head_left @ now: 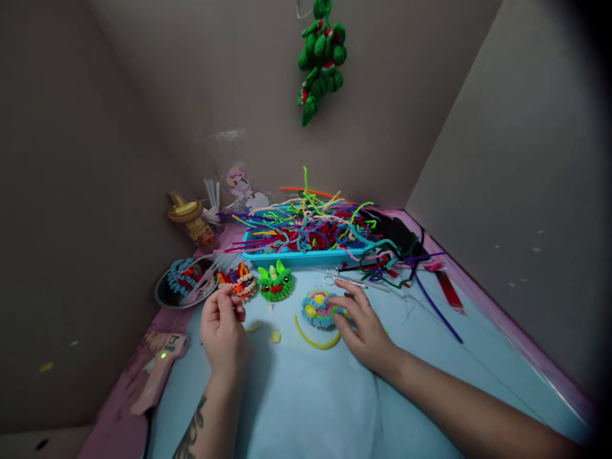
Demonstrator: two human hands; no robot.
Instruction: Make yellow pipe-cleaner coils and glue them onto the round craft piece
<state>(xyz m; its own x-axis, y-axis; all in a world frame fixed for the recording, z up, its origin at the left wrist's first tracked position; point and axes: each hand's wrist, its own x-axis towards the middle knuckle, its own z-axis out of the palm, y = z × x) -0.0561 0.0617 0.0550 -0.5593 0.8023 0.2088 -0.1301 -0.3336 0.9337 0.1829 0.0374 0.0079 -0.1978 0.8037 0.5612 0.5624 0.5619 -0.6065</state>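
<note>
A round blue, pink and yellow pipe-cleaner piece (318,313) lies on the light blue cloth. My right hand (362,324) rests at its right side, fingers apart, with some fingertips touching or very near its edge. A curved yellow pipe cleaner (313,343) lies just below the piece. My left hand (224,325) is raised to the left, thumb and fingers pinched together; what is between them, if anything, is hidden. Behind it sit an orange, red and cream pipe-cleaner head (243,280) and a green one (276,282) with eyes and ears. A small yellow scrap (276,336) lies between my hands.
A blue tray (306,258) heaped with colourful pipe cleaners (310,226) stands behind. Scissors (347,279) lie before it. At left are a glue gun (162,373) with a lit green light and a metal bowl (167,296). A green bundle (322,60) hangs on the wall.
</note>
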